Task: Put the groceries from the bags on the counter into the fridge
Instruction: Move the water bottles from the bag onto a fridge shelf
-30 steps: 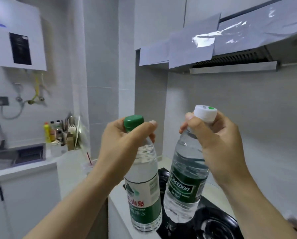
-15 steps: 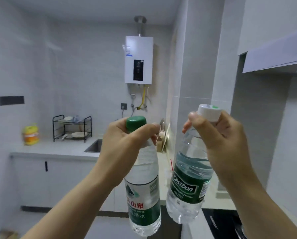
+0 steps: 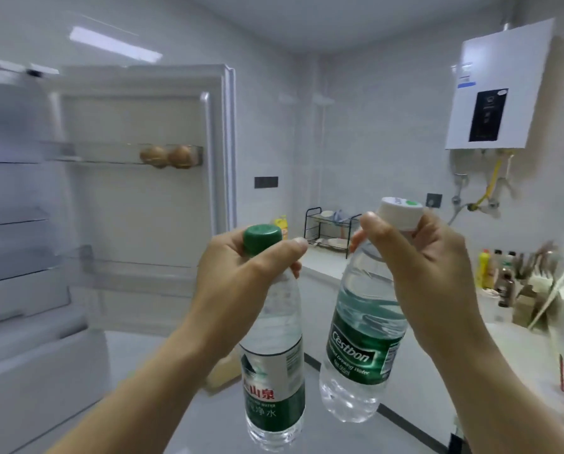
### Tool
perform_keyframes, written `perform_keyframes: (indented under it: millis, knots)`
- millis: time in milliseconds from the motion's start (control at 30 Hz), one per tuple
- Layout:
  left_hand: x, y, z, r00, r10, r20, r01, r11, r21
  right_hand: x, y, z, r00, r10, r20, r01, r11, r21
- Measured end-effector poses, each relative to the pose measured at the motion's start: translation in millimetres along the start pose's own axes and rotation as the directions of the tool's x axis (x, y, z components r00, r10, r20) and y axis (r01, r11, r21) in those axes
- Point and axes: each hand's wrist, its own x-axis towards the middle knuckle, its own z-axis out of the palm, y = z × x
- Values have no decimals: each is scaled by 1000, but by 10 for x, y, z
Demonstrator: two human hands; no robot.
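a: where are the hands?

b: both are raised mid-view, seen from the person's own head. the left hand [image 3: 241, 276] is curled round the neck of the green-capped water bottle [image 3: 274, 371], with the thumb laid across the front just under the cap. the right hand [image 3: 428, 273] is curled round the neck of the white-capped water bottle [image 3: 362, 339], with the thumb reaching up beside the cap.

a: how do the bottles hang?

b: both dangle from those grips, their bases in the air above a pale floor. the green-capped one is nearly upright and has a white and green label with red characters. the white-capped one tilts, its base swung toward the other bottle, and its dark green label reads "cestbon". they hang side by side with a narrow gap between them.

a: and the fridge?

b: the fridge [image 3: 12, 224] stands open at the left, its inner shelves blurred. the fridge door [image 3: 136, 208] is swung wide, its inner side facing the camera beyond the left hand. two round brown things [image 3: 169, 156], egg-like, sit at the right end of its upper shelf. both bottles are outside the fridge, in front of the door.

a: anything else?

b: a counter [image 3: 323, 267] runs along the back wall, carrying a black wire dish rack [image 3: 331, 229]. a cluster of condiment bottles [image 3: 485, 270] stands to the right. a white water heater [image 3: 500, 90] hangs on the wall at upper right.
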Motion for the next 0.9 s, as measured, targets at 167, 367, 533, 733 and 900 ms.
perform_keyframes:
  millis: [167, 367, 533, 733, 900]
  knots:
    - [-100, 60, -621, 992, 39, -119, -23, 991, 131, 18, 26, 655, 988, -7, 156, -17, 989, 147]
    - [-210, 174, -1456, 968, 80, -239, -19, 969, 247, -21, -100, 1540, 966, -34, 257, -33, 967, 253]
    - [-264, 266, -2200, 937, 111, -331, -8, 955, 297, -73, -270, 2298, 953, -52, 298, -57, 937, 345]
    - [-313, 307, -2936, 909, 150, -389, -2, 934, 357, -198, -357, 3077, 943, -68, 325, -67, 920, 387]
    - [-275, 161, -3337, 889, 103, -446, 75, 928, 364, -231, -276, 3580, 932, -42, 361, -106, 919, 379]
